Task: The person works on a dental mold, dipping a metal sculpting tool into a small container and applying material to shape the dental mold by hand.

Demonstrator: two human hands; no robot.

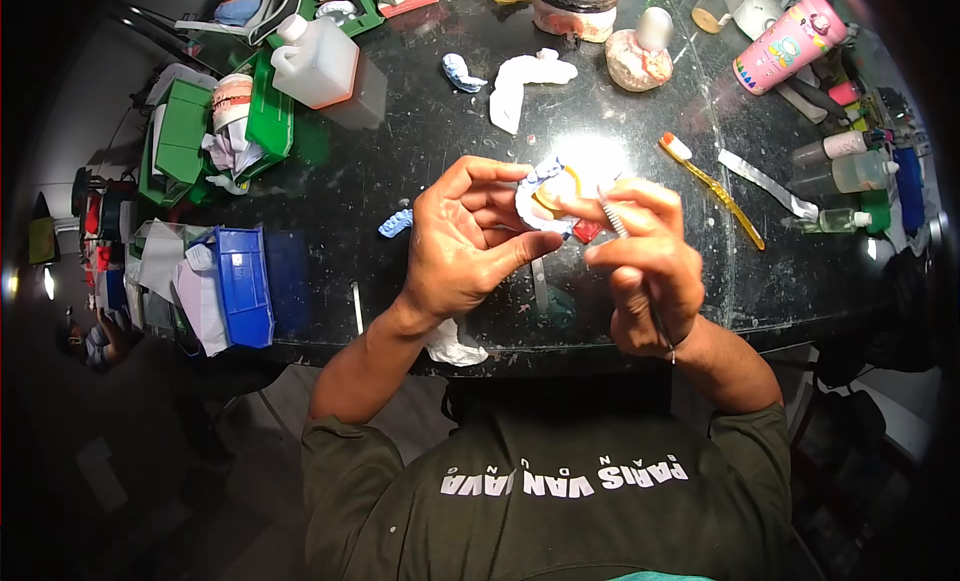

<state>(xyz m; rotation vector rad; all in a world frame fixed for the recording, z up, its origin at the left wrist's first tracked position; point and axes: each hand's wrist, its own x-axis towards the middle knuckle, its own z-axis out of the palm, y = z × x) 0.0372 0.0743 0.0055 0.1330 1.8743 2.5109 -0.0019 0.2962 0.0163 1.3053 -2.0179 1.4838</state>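
Near the middle of the black table, my left hand [465,236] holds a small dental model [545,196] by its edges, between thumb and fingers. The model is white with blue parts and a yellow area inside. My right hand [655,266] is closed around a thin metal tool [652,306], with its fingers close to the model's right side. The tool's working tip cannot be made out. Just below the model, a small red piece [587,231] shows between the hands. A blue toothed piece [396,223] lies left of my left hand.
A yellow toothbrush [725,203] lies to the right, beside a white strip [765,181]. Green bins [270,106], a blue bin [243,286] and a jug [315,63] stand left. White putty [510,96], a round plaster piece [638,61] and a pink bottle [790,43] are farther back.
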